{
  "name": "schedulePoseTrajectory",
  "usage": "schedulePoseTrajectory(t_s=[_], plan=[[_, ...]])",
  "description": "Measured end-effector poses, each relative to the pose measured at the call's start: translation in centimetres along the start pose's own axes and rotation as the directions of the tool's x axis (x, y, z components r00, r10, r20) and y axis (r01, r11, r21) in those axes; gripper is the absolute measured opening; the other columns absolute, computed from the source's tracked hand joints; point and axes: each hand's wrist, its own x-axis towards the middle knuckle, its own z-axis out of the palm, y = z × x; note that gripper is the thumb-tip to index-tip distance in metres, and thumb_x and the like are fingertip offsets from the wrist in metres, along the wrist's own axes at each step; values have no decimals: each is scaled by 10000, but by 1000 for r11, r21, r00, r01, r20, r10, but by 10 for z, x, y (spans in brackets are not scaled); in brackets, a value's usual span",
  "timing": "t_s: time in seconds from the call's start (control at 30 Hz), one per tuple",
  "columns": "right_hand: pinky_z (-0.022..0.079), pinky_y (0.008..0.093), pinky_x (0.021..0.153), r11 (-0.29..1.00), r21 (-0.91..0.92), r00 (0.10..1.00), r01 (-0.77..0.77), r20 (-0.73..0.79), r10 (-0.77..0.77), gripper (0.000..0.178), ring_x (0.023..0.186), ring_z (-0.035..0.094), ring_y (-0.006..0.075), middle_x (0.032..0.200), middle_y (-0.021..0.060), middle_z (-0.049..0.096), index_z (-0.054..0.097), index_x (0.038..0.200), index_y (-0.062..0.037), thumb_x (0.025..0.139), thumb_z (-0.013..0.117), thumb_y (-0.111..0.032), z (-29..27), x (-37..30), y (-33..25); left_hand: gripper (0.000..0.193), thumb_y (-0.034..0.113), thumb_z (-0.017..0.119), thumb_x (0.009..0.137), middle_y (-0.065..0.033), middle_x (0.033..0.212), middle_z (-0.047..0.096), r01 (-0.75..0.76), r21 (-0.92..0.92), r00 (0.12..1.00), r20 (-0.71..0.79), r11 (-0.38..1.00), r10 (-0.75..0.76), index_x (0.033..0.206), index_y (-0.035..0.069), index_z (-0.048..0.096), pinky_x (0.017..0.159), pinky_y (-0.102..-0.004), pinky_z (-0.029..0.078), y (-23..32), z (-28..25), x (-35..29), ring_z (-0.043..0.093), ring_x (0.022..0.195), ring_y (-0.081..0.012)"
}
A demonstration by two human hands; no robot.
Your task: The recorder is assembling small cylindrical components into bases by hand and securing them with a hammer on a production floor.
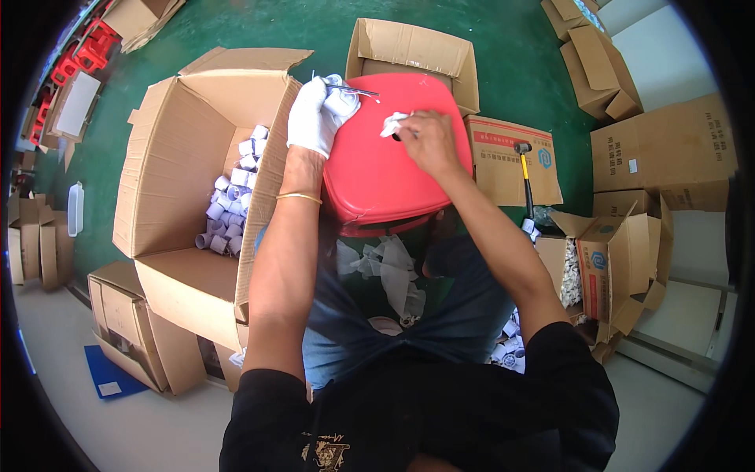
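My left hand (318, 114), in a white glove, is closed around a small white fitting with a thin metal piece sticking out to the right, above the far left corner of a red plastic stool (377, 177). My right hand (429, 141) is bare and pinches a crumpled bit of white tape or paper (391, 124) against the stool's top. Both forearms reach forward over my lap, where scraps of white wrapping (393, 271) lie on dark trousers.
A large open cardboard box (181, 157) on my left holds several small white pipe fittings (232, 200). More cardboard boxes stand behind and to the right of the stool; a yellow-handled mallet (524, 169) lies on one. The floor is green.
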Motion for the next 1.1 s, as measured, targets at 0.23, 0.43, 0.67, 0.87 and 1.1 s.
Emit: schedulePoseTrajectory(t_s=[0.23, 0.43, 0.67, 0.87, 1.1], plan=[[442, 396, 708, 1000, 20, 1000, -11, 8, 10, 129, 683, 584, 288, 769, 87, 685, 741, 881, -86, 787, 662, -123, -15, 1, -10, 175, 100, 540, 954, -159, 1032, 632, 4, -49, 1000, 2, 999, -4, 1097, 11, 586, 884, -460, 547, 0, -9, -2, 618, 901, -269], [462, 398, 690, 992, 114, 996, -63, 66, 56, 109, 662, 605, 318, 736, 99, 679, 706, 867, -69, 789, 644, -111, 13, 24, -44, 181, 98, 539, 954, -158, 1030, 636, 36, -132, 992, 123, 991, -19, 1102, 7, 588, 883, -430, 542, 4, -13, 3, 618, 896, -259], [442, 387, 576, 994, -99, 992, 48, 124, -36, 56, 567, 575, 319, 647, 105, 621, 645, 848, -64, 797, 628, -79, -24, -10, -9, 182, 91, 530, 954, -157, 1035, 636, 1, -124, 1000, -8, 992, -2, 1105, 9, 590, 884, -407, 538, 0, -4, -5, 615, 912, -253], [441, 419, 581, 976, -215, 998, 18, 61, -5, 113, 583, 592, 357, 677, 118, 636, 611, 930, -84, 818, 612, -69, 2, 3, -25, 182, 92, 537, 953, -155, 1045, 632, 19, -153, 999, 53, 988, -11, 1110, 17, 589, 894, -414, 537, 1, -11, 1, 613, 942, -250], [463, 492, 606, 979, -201, 988, -20, 146, 50, 178, 634, 612, 389, 695, 142, 641, 581, 1010, -90, 834, 598, -73, -14, 15, 1, 186, 91, 552, 949, -152, 1044, 632, -8, -125, 1000, 17, 992, 10, 1114, 10, 584, 881, -419, 544, -4, 0, -5, 619, 927, -248]])
